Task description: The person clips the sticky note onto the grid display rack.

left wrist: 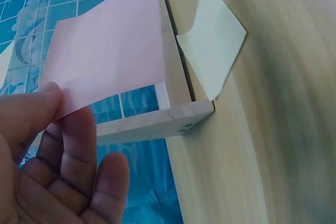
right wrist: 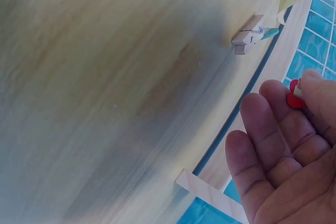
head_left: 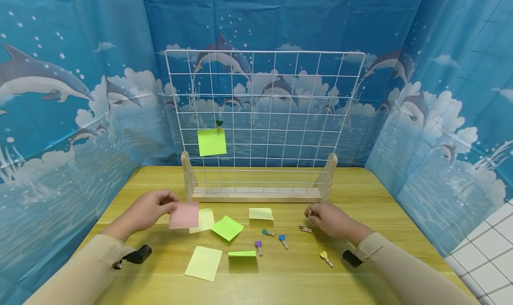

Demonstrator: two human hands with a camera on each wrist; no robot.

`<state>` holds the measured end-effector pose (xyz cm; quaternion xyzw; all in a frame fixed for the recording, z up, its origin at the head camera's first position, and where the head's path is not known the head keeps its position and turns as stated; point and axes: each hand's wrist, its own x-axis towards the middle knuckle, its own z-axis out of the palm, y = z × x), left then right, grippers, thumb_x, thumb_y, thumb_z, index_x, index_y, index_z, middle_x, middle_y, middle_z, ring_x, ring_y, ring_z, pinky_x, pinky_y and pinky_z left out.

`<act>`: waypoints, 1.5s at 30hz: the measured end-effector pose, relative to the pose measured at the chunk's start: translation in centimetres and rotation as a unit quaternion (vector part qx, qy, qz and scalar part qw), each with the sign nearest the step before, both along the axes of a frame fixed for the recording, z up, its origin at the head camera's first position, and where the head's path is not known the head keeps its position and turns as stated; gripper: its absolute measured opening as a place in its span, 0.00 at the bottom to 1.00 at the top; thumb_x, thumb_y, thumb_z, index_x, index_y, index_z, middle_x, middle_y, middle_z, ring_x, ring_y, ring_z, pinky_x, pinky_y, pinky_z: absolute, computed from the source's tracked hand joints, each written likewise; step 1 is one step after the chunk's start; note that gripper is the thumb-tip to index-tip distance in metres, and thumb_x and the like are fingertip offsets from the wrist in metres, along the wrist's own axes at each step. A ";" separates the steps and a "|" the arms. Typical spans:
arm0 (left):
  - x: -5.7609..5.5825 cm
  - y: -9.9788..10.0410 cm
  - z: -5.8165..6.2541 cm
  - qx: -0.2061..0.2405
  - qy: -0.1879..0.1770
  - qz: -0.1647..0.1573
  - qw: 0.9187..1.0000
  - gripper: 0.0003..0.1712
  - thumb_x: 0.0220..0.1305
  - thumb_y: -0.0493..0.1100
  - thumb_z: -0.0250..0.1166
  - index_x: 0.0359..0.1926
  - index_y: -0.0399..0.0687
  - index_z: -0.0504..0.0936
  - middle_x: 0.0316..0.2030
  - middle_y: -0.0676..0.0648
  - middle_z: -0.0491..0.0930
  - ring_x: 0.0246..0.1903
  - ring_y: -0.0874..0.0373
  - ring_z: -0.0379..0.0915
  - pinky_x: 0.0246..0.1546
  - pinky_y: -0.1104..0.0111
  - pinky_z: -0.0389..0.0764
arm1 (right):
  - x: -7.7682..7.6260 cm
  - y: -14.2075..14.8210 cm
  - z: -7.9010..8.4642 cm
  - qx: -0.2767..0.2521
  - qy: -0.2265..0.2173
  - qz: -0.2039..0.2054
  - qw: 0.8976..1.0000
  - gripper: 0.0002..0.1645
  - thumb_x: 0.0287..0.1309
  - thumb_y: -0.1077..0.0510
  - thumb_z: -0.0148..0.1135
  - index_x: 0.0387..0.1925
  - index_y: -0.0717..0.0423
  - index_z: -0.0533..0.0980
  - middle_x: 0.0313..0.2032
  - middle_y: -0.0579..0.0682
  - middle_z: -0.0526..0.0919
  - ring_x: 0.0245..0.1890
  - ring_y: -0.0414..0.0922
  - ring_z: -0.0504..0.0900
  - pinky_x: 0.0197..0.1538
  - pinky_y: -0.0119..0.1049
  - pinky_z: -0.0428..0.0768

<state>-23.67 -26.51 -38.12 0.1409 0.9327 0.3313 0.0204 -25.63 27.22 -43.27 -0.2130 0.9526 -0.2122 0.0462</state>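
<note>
Between thumb and fingers my left hand (head_left: pixel 145 211) pinches a pink sticky note (head_left: pixel 184 216) by its edge, held above the table left of the grid's foot. My right hand (head_left: pixel 331 219) pinches a small clothespin with a red heart (right wrist: pixel 294 100), mostly covered by the thumb; its other fingers are loosely bent. Close to that hand lies a clothespin (head_left: pixel 305 229) on its side. The white wire grid (head_left: pixel 276 113) stands upright in a wooden base (head_left: pixel 256 197). On its left part hangs a green sticky note (head_left: pixel 212 143) under a dark green heart clothespin (head_left: pixel 219 124).
Across the table (head_left: pixel 296 278) lie pale yellow notes (head_left: pixel 203 263) and green notes (head_left: pixel 227 228). Clothespins with green (head_left: pixel 268 233), blue (head_left: pixel 283 241), purple (head_left: pixel 258 248) and yellow (head_left: pixel 326 259) hearts lie between the hands. A dolphin-print curtain (head_left: pixel 280 11) surrounds the table.
</note>
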 end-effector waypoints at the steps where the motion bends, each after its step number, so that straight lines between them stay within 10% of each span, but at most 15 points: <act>1: -0.1 0.2 0.1 0.002 0.002 0.001 1.000 0.07 0.77 0.43 0.64 0.49 0.48 0.86 0.44 0.50 0.87 0.44 0.56 0.81 0.45 0.60 0.81 | 0.0 0.0 0.0 -0.002 -0.001 0.000 1.000 0.05 0.75 0.60 0.61 0.47 0.53 0.82 0.37 0.43 0.84 0.33 0.38 0.76 0.38 0.37 0.77; 8: -0.7 1.5 0.9 0.017 0.020 0.009 1.000 0.10 0.77 0.45 0.64 0.52 0.49 0.86 0.48 0.48 0.87 0.49 0.52 0.82 0.52 0.54 0.83 | 0.0 0.0 0.1 -0.023 -0.002 0.003 1.000 0.05 0.76 0.58 0.61 0.40 0.50 0.81 0.29 0.42 0.76 0.27 0.37 0.69 0.33 0.33 0.69; 18: -1.8 3.6 2.4 0.046 0.043 0.017 0.998 0.12 0.80 0.45 0.61 0.55 0.48 0.85 0.50 0.45 0.87 0.46 0.52 0.81 0.45 0.61 0.82 | 0.1 -0.1 0.1 -0.043 -0.004 -0.010 0.999 0.13 0.74 0.56 0.64 0.54 0.53 0.85 0.46 0.45 0.88 0.34 0.38 0.78 0.37 0.34 0.79; 45: -6.3 10.8 8.8 0.086 0.097 0.021 0.991 0.18 0.80 0.49 0.61 0.65 0.53 0.80 0.50 0.47 0.84 0.51 0.48 0.82 0.49 0.54 0.84 | 0.0 -0.3 0.4 -0.040 0.006 -0.010 0.999 0.18 0.79 0.61 0.55 0.63 0.58 0.82 0.53 0.52 0.89 0.51 0.48 0.88 0.55 0.51 0.87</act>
